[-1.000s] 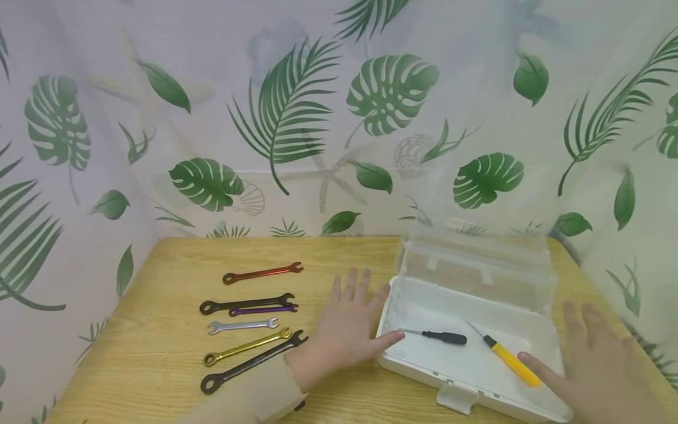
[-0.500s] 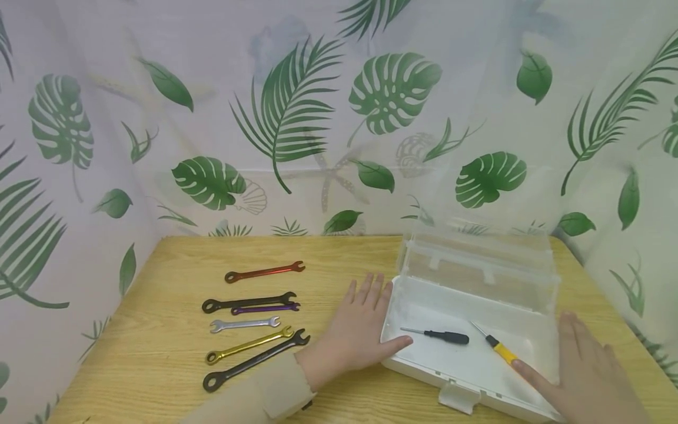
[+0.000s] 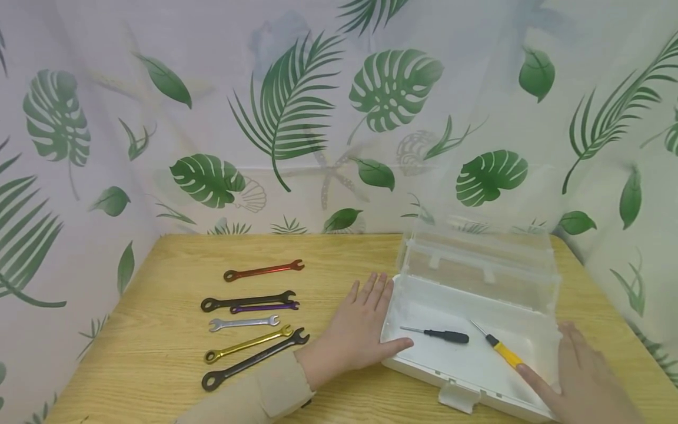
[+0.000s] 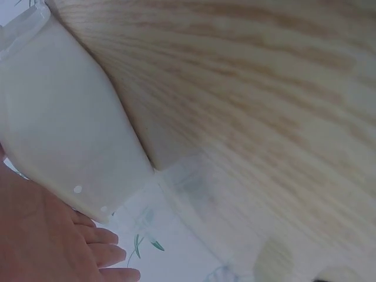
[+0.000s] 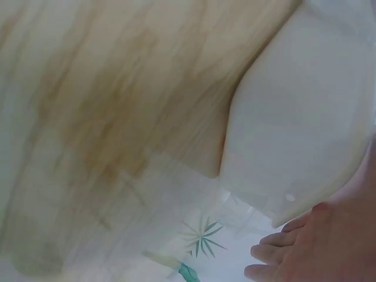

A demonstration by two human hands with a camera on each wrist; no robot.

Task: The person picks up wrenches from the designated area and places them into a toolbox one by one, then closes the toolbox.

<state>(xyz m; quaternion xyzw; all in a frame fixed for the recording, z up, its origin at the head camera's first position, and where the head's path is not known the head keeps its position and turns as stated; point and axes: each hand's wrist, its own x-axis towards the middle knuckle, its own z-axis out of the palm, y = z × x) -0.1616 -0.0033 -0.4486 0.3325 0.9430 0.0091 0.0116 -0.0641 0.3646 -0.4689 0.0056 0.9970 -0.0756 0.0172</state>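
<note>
**A:** Not much between this and a second ago. The left hand [image 3: 356, 333] has slid in from the table and now lies flat against the left wall of the open plastic box [image 3: 424, 362], thumb hooked over the rim. Fingers straight and close together, gripping nothing.

**B:** And the right hand [image 3: 580, 380]?

**A:** It has drawn back toward the lower right corner and covers less of the box. Fingers straight, resting along the right wall, with the thumb reaching inside so its tip touches the handle end of the yellow screwdriver [image 3: 500, 349]. The box itself sits where it was, on the right half of the wooden table [image 3: 159, 365], clear lid [image 3: 479, 265] standing up at the back.

**B:** Count for me.

**A:** Two screwdrivers in the box: the yellow one and a black screwdriver [image 3: 436, 335] to its left, apart from each other. Six wrenches left of the left hand, none of them moved: red wrench [image 3: 263, 271] farthest back, black wrench [image 3: 247, 302], purple wrench [image 3: 264, 307] touching it, silver wrench [image 3: 243, 323], gold wrench [image 3: 248, 345], and a second, long black wrench [image 3: 254, 360] nearest.

**B:** Wrist cameras?

**A:** Each shows a white box corner, blurred tabletop and fingertips.
</note>
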